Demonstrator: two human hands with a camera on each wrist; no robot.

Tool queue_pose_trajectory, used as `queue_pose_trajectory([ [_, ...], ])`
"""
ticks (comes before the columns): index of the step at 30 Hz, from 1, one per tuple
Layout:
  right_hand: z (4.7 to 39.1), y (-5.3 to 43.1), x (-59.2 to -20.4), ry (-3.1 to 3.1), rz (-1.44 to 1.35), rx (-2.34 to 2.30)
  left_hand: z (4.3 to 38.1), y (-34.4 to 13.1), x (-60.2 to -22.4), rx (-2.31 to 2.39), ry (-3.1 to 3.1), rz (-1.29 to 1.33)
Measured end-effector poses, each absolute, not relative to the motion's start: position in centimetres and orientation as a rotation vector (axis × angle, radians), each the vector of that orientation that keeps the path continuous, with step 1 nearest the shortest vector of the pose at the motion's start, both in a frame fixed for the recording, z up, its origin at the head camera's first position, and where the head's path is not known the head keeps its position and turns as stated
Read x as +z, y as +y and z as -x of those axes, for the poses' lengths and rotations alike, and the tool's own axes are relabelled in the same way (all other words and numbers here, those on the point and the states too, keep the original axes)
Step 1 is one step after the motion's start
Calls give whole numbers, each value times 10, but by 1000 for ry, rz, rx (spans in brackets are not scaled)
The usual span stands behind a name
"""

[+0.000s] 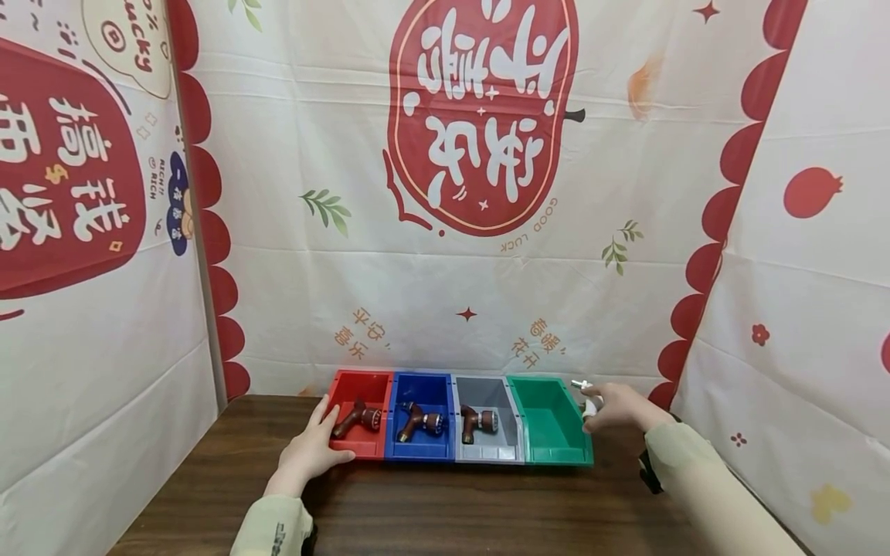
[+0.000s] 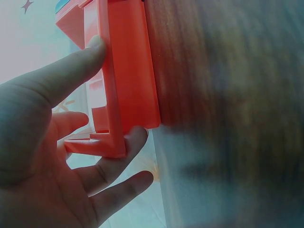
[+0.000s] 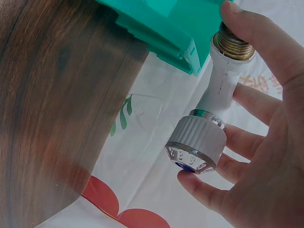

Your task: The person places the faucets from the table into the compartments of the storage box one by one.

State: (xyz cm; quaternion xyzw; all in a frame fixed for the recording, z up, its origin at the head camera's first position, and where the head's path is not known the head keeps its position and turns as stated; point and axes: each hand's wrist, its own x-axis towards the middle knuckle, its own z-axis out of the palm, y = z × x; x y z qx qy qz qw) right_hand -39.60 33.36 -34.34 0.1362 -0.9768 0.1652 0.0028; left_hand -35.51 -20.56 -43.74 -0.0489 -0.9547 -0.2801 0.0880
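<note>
My left hand [image 1: 309, 455] grips the red bin [image 1: 365, 383] by its left end; the left wrist view has the thumb on the front rim and fingers about the side wall. My right hand [image 1: 622, 405] holds a white faucet [image 3: 218, 90] just right of the green bin [image 1: 556, 421]. Its threaded brass end [image 3: 232, 45] lies by the thumb, and its ribbed knob [image 3: 197, 142] points down among the fingers. One brown faucet [image 1: 358, 418] lies in the red bin, another brown faucet [image 1: 417, 422] in the blue bin [image 1: 424, 384], and a third brown faucet [image 1: 480, 421] in the grey bin [image 1: 483, 391].
All the bins stand side by side in one row on a dark wooden table [image 1: 445, 502]. Behind them and at both sides hang white printed cloths [image 1: 431, 286] with red scalloped borders. The back cloth comes down close behind the bins.
</note>
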Motion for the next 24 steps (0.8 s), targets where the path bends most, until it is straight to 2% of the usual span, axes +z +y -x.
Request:
queue_pose_trajectory([
  [24, 399, 318, -340, -3071, -477, 505, 354, -205, -437, -842, -2833, 142],
])
